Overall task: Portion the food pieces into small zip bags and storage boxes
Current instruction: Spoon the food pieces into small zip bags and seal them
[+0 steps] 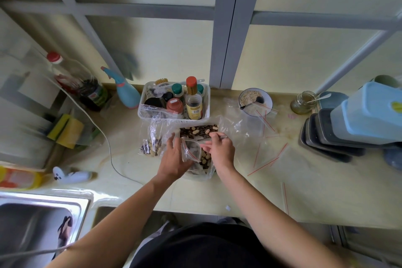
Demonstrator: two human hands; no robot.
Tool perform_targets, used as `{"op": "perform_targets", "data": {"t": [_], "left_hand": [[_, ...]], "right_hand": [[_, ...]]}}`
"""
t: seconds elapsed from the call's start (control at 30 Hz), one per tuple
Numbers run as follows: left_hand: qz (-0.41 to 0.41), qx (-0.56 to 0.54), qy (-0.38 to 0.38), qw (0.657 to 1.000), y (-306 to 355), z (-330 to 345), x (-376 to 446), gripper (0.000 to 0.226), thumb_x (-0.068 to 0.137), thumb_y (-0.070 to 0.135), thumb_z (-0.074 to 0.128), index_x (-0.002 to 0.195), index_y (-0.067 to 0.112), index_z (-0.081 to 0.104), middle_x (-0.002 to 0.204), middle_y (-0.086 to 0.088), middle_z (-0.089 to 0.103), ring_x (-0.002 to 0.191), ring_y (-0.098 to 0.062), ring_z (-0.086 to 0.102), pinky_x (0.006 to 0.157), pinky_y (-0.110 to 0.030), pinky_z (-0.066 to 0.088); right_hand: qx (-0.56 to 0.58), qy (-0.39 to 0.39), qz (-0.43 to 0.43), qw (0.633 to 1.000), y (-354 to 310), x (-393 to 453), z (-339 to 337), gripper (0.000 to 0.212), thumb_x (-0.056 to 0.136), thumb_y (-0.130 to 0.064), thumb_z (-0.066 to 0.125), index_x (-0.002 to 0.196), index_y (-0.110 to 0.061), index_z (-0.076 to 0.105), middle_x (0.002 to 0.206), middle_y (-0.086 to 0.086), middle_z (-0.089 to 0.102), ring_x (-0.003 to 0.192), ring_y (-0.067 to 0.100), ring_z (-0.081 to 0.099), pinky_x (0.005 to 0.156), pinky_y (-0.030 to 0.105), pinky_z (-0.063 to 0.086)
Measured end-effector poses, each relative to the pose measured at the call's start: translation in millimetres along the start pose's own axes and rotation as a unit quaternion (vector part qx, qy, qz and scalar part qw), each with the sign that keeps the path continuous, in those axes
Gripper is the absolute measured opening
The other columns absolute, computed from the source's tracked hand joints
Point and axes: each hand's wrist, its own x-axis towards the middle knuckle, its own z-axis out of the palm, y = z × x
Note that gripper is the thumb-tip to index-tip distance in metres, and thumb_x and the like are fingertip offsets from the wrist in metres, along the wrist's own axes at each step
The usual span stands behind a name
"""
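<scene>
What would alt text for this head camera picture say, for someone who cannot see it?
Two bare hands, left hand and right hand, hold a small clear zip bag partly filled with peanuts and striped seeds over a pale yellow counter. A white plastic basket of bottles stands behind.

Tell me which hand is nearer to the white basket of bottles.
Left. The left hand lies just below the white basket, slightly toward its left side; the right hand sits lower and off past its right corner.
</scene>
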Motion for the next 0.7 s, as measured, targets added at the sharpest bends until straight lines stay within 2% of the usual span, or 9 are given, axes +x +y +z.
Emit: {"op": "perform_targets", "data": {"t": [0.13, 0.27, 0.43, 0.57, 0.63, 0.7], "left_hand": [[0.007, 0.003, 0.001, 1.000, 2.5, 0.6, -1.4, 0.092, 0.071, 0.036, 0.087, 0.142, 0.007, 0.035, 0.159, -0.018, 0.018, 0.145, -0.039, 0.031, 0.108, -0.047, 0.043], [0.021, 0.005, 0.001, 1.000, 5.5, -0.2, -4.9, 0.087, 0.072, 0.039, 0.087, 0.137, 0.008, 0.037, 0.156, -0.016, 0.021, 0.136, -0.036, 0.041, 0.101, -0.044, 0.049], [0.012, 0.007, 0.006, 1.000, 7.6, -1.5, -7.3, 0.080, 0.075, 0.033, 0.084, 0.134, 0.005, 0.038, 0.141, -0.013, 0.035, 0.117, -0.032, 0.052, 0.090, -0.041, 0.054], [-0.023, 0.010, 0.002, 1.000, 8.8, 0.3, -4.7, 0.079, 0.076, 0.034, 0.084, 0.135, 0.007, 0.038, 0.137, -0.012, 0.041, 0.115, -0.029, 0.052, 0.091, -0.041, 0.052], [-0.032, 0.015, 0.000, 0.999, 10.8, 1.9, -2.9, 0.077, 0.077, 0.034, 0.082, 0.134, 0.007, 0.038, 0.135, -0.014, 0.043, 0.115, -0.029, 0.052, 0.091, -0.040, 0.051], [-0.043, 0.021, -0.001, 0.999, 11.3, 3.6, -0.4, 0.074, 0.079, 0.033, 0.081, 0.132, 0.005, 0.038, 0.133, -0.017, 0.045, 0.112, -0.031, 0.053, 0.090, -0.040, 0.051]], "right_hand": [[0.165, -0.007, 0.088, 0.982, 6.0, -4.5, -3.0, 0.019, 0.107, -0.007, 0.047, 0.111, 0.001, 0.063, 0.084, 0.019, 0.076, 0.077, 0.028, 0.078, 0.065, 0.026, 0.061], [0.217, 0.002, 0.116, 0.969, 14.3, -5.6, -8.2, 0.018, 0.107, -0.010, 0.052, 0.113, 0.003, 0.064, 0.092, 0.026, 0.075, 0.082, 0.034, 0.078, 0.064, 0.027, 0.061], [0.083, 0.038, 0.038, 0.995, 12.4, -6.2, -21.9, 0.021, 0.107, -0.019, 0.051, 0.110, -0.010, 0.070, 0.084, 0.015, 0.077, 0.071, 0.024, 0.077, 0.063, 0.027, 0.057], [0.012, 0.062, -0.007, 0.998, 0.1, -2.8, -41.9, 0.025, 0.107, -0.019, 0.048, 0.104, -0.013, 0.072, 0.076, 0.011, 0.076, 0.064, 0.020, 0.075, 0.062, 0.028, 0.055], [-0.022, 0.072, -0.021, 0.997, -7.0, 0.0, -52.1, 0.024, 0.104, -0.020, 0.050, 0.103, -0.012, 0.073, 0.066, 0.004, 0.074, 0.064, 0.020, 0.075, 0.065, 0.032, 0.056], [-0.064, 0.077, -0.033, 0.994, -12.7, 4.3, -59.5, 0.023, 0.102, -0.025, 0.052, 0.098, -0.017, 0.073, 0.061, -0.001, 0.073, 0.068, 0.020, 0.075, 0.076, 0.039, 0.060]]}}
